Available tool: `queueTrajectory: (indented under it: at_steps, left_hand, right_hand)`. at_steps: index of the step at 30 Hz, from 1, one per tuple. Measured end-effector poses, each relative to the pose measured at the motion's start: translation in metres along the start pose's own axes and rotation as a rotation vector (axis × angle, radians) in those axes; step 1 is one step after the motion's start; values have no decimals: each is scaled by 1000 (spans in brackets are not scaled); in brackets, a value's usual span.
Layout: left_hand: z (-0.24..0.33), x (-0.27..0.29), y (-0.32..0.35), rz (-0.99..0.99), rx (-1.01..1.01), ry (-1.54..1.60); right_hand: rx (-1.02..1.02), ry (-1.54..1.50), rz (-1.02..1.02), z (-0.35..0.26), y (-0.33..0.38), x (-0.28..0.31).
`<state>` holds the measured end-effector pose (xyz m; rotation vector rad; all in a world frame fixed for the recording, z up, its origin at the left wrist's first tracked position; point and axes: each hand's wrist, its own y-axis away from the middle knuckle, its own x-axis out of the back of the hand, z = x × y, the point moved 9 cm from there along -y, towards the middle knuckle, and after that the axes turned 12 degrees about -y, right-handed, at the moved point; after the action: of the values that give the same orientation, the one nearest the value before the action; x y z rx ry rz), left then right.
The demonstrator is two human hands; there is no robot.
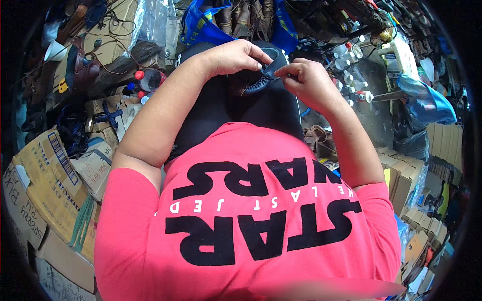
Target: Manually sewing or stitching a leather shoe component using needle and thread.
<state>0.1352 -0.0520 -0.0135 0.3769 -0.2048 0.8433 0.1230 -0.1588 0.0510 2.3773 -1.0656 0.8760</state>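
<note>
A dark leather shoe (251,89) rests on my black-clad thighs, its stitched, gathered toe edge turned toward me. At its upper edge, the fingers of my left hand (237,57) grip the leather from the left, with index finger and thumb on the rim of the opening. From the right, my right hand (307,80) pinches the shoe's side with thumb and forefinger, the other fingers curled in. Whether a needle or thread is between those fingertips is too small to tell. The shoe's underside is hidden against my legs.
Beyond my knees stands a blue bag (206,27) holding brown leather-wrapped forms. Several small bottles (359,95) stand on the right, near a blue plastic bag (429,103). Red-capped bottles (150,79) are at the left. Cardboard boxes (50,165) crowd the near left; more boxes (401,175) stack at right.
</note>
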Motion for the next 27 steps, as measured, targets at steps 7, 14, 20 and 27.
queueTrajectory:
  at_steps: [7, 14, 20, 27]
  left_hand:
    - [-1, 1, -2, 9, -34, -31]
    - [-3, -1, -3, -11, -15, -25]
    - [-3, 0, -4, -30, 20, -10]
    - [-3, 0, -14, -70, -23, -59]
  right_hand:
    - [-2, 122, 16, -10, 0, 3]
    - [40, 51, 19, -4, 0, 0]
    - [-7, 87, 4, 3, 0, -3]
    - [32, -111, 32, 20, -5, -10]
